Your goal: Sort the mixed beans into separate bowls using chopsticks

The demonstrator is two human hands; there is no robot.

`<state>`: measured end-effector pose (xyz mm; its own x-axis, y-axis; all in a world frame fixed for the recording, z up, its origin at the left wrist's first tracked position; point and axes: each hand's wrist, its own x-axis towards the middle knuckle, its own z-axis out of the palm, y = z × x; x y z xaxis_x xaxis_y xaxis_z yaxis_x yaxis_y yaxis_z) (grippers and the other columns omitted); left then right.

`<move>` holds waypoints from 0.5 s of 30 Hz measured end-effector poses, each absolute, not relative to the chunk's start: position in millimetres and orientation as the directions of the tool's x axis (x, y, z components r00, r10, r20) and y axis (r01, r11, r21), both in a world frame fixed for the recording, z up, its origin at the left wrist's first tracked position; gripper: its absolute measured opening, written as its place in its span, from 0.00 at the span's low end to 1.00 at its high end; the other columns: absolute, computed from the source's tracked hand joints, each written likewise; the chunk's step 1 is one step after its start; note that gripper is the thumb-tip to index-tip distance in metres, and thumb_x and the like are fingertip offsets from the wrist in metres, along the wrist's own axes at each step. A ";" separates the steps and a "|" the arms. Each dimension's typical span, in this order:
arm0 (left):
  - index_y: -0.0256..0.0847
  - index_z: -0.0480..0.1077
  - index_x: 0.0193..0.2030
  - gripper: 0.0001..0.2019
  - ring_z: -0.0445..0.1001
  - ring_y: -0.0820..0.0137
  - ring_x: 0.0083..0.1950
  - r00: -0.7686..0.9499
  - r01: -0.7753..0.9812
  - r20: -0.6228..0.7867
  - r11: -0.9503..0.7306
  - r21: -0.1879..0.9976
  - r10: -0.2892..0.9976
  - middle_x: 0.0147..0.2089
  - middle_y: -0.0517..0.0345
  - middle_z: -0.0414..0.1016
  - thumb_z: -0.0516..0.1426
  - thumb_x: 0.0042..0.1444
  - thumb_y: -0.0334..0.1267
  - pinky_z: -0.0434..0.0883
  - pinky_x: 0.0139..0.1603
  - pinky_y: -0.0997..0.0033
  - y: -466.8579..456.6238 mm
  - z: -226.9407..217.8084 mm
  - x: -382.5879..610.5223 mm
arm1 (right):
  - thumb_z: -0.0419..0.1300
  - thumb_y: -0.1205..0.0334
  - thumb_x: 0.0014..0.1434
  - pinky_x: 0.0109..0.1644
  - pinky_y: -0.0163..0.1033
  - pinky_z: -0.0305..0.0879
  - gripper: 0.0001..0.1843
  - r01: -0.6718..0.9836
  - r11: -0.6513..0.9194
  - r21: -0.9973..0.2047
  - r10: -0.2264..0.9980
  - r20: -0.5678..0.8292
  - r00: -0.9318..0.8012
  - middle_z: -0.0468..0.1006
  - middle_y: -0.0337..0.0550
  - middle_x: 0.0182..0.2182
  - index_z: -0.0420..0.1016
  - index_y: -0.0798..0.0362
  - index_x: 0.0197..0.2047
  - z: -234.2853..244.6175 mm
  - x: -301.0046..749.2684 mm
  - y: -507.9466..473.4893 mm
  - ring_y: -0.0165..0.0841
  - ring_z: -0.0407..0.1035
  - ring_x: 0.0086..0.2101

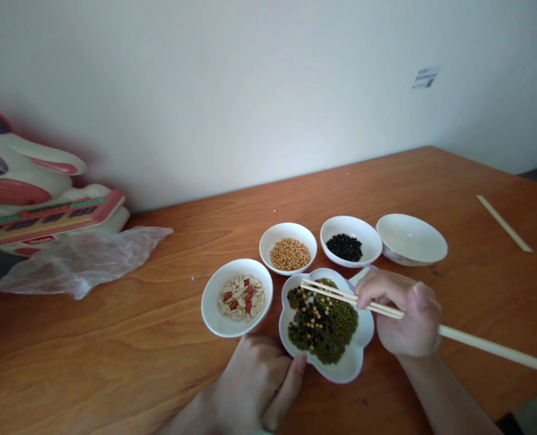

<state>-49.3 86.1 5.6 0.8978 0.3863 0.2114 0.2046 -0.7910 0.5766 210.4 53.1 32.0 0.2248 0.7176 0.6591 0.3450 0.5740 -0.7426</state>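
My right hand (406, 311) is closed around a pair of pale wooden chopsticks (329, 291). Their tips are over the upper left part of a white flower-shaped dish (363, 338) with a lilac rim. In this dish lie green beans (340, 329), black beans (301, 329) and some yellow soybeans (314, 325), mixed. Whether the tips pinch a bean is too small to tell. My left hand (259, 377), fingers curled, has its thumb on the dish's lower left rim; its other fingertips are hidden. A white bowl of peanuts (241, 299) stands just beyond it.
Behind the dish are a bowl of soybeans (290, 254), a bowl of black beans (344, 248) and a bare white bowl (412, 238). A pale stick (504, 223) lies at right. A plastic bag (91, 257) and a toy keyboard (46, 220) are at left, by the wall.
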 end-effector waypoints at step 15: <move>0.41 0.58 0.25 0.24 0.45 0.72 0.21 0.897 0.191 0.224 -0.792 0.580 0.380 0.20 0.60 0.65 0.42 0.77 0.36 0.49 0.27 0.61 88.3 4.4 -47.4 | 0.45 0.37 0.75 0.29 0.47 0.62 0.38 0.276 0.658 -0.701 0.597 0.708 0.376 0.76 0.46 0.20 0.84 0.45 0.25 72.5 224.7 82.8 0.40 0.71 0.24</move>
<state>-47.4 88.3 4.4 0.8973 0.3804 0.2240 0.1909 -0.7919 0.5801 224.7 82.8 72.5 0.3757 0.5975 0.7084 0.2762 0.6575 -0.7010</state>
